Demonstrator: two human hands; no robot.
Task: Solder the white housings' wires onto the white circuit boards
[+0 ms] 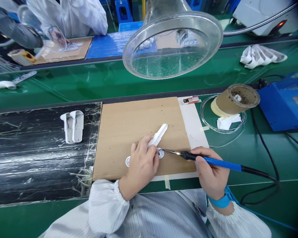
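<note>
My right hand (pixel 212 172) grips a soldering iron (pixel 221 163) like a pen, its tip pointing left. That tip meets a small round circuit board (pixel 161 153) beside my left fingertips, where thin reddish wires show. My left hand (pixel 142 162) is closed over a long white plastic housing (pixel 161 133), whose narrow end sticks out past the fingers. What the thumb and forefinger pinch at the wires is mostly hidden. Another round white disc (pixel 127 161) peeks out left of this hand. All of these are on a cardboard sheet (pixel 134 115).
White plastic shells (pixel 74 127) lie on the black film-wrapped surface (pixel 34 155) to the left. At right are coiled solder wire (pixel 206 122), a brown cup (pixel 234 99) and a blue soldering station (pixel 284 102). A clear extraction hood (pixel 173 71) hangs ahead. Across sits a person in white (pixel 81 16).
</note>
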